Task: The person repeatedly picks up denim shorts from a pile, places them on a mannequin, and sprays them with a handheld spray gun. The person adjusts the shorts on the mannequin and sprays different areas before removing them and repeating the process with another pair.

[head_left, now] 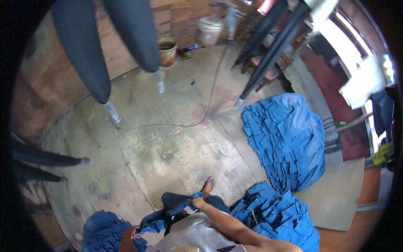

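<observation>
A blue denim garment (176, 203), probably a pair of jeans, hangs between my hands in front of my body. My right hand (198, 204) is closed on its upper end, near my waist. Lower and to the left, my left hand (135, 232) grips the other end, partly cut off by my arm. A pile of folded blue denim (105, 231) lies beside my left hand. At my right side rises another denim stack (281, 214), and beyond it sits a larger, lighter blue denim stack (287, 138).
Dark leg-shaped forms with silvery ends (86, 54) reach in at upper left; more forms (273, 54) stand at upper right. A thin hose (168, 124) crosses the worn floor. Buckets (210, 30) stand by the back wall. A flat board (336, 197) lies right of the stacks.
</observation>
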The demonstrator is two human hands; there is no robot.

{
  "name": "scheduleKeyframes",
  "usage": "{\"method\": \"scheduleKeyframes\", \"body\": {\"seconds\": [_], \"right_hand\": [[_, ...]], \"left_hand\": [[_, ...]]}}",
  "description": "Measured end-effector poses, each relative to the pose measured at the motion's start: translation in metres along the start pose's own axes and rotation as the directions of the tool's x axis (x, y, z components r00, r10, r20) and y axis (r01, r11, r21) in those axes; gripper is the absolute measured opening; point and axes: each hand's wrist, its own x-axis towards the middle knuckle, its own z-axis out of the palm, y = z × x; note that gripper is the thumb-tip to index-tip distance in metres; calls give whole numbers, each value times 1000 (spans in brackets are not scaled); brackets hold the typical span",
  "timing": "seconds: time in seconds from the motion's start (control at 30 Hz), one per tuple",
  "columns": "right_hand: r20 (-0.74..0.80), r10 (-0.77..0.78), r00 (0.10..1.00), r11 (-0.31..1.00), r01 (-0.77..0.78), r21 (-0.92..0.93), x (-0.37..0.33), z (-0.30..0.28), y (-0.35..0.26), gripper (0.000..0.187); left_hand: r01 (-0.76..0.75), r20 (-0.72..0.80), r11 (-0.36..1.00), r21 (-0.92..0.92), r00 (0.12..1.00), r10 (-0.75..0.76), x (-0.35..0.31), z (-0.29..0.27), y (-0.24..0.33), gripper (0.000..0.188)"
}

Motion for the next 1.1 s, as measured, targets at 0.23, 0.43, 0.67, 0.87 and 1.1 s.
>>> {"method": "scheduleKeyframes", "body": {"seconds": [0.23, 0.43, 0.67, 0.87, 1.1], "right_hand": [[-734, 91, 673, 643, 524, 559, -156, -321, -53, 23], [-996, -14, -94, 485, 870, -89, -424, -497, -68, 30], [-801, 516, -304, 522, 853, 12, -436, -584, 96, 43], [-877, 350, -329, 896, 390, 211, -218, -301, 263, 27], [-334, 547, 768, 836, -521, 174, -161, 195, 256, 39]], "left_hand": [[-748, 370, 498, 439, 656, 658, -153, 290, 278, 74], [-935, 758, 351, -56, 189, 625, -381, 528, 422, 60], [-875, 741, 480, 56, 359, 567, -333, 647, 469, 68], [-744, 573, 418, 522, 668, 474, -95, 473, 393, 40], [-288, 396, -459, 840, 905, 156, -5, 192, 312, 42]]}}
